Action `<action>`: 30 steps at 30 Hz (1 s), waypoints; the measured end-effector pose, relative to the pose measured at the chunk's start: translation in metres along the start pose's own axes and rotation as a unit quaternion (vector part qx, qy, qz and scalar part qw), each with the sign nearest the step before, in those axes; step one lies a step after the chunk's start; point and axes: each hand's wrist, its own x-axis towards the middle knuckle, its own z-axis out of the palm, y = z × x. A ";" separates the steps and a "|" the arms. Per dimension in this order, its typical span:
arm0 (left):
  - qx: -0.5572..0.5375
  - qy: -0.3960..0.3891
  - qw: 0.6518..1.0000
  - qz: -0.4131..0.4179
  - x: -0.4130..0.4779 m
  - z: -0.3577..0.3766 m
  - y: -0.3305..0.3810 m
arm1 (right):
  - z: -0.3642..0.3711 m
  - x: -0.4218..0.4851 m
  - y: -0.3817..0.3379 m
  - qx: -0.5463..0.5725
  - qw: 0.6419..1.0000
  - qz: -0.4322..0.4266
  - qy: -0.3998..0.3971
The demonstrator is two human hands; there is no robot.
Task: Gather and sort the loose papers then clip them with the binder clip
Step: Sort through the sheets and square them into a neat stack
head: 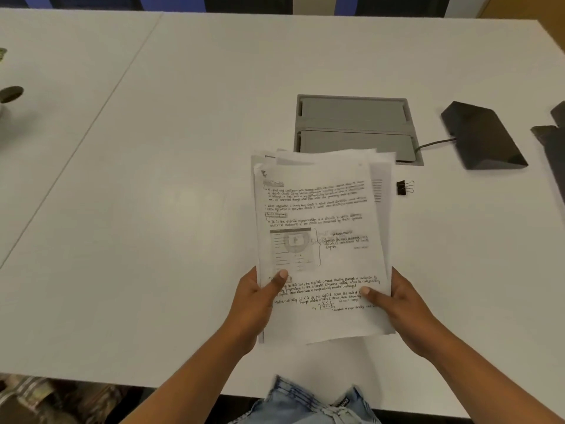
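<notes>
A stack of white papers (321,228) with handwritten notes on the top sheet is held above the white table (153,209). Its sheets are unevenly aligned, with edges sticking out at the top and right. My left hand (256,304) grips the lower left edge, thumb on top. On the lower right edge, my right hand (400,307) grips the stack the same way. A small black binder clip (404,187) lies on the table just right of the stack's upper corner, apart from it.
A grey recessed cable box (354,123) sits in the table behind the papers. To its right, a black wedge-shaped device (480,136) has a cable running to the box. Dark objects (553,148) lie at the right edge. The table's near edge is close to my lap.
</notes>
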 end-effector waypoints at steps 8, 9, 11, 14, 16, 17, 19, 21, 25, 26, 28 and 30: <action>-0.017 0.047 0.999 0.003 -0.002 -0.021 -0.010 | 0.004 0.001 0.000 -0.002 1.000 0.031 0.001; -0.019 0.049 0.999 0.002 -0.003 -0.026 -0.010 | 0.001 0.004 0.003 -0.013 0.999 0.027 0.031; -0.021 0.049 0.999 -0.001 -0.004 -0.035 -0.013 | -0.005 0.012 0.012 -0.042 0.993 0.019 0.111; -0.027 0.048 0.998 -0.003 -0.009 -0.046 -0.015 | -0.014 0.025 0.030 -0.119 0.974 0.021 0.192; -0.029 0.048 0.998 -0.004 -0.010 -0.051 -0.018 | -0.018 0.035 0.042 -0.225 0.952 0.031 0.203; -0.028 0.049 0.998 -0.005 -0.012 -0.055 -0.019 | -0.018 0.042 0.050 -0.283 0.937 0.044 0.199; -0.029 0.048 0.998 -0.005 -0.015 -0.057 -0.022 | -0.021 0.051 0.062 -0.374 0.905 0.067 0.188; -0.031 0.050 0.998 -0.008 -0.017 -0.058 -0.025 | -0.018 0.057 0.071 -0.449 0.873 0.091 0.169; -0.036 0.061 0.997 -0.014 -0.019 -0.064 -0.028 | -0.004 0.058 0.080 -0.518 0.833 0.094 0.170; -0.036 0.066 0.997 -0.014 -0.020 -0.066 -0.029 | -0.001 0.057 0.081 -0.522 0.829 0.095 0.175; -0.036 0.077 0.996 -0.014 -0.019 -0.069 -0.030 | 0.002 0.058 0.082 -0.521 0.828 0.103 0.183; -0.036 0.094 0.995 -0.015 -0.017 -0.074 -0.032 | 0.001 0.060 0.082 -0.488 0.846 0.113 0.183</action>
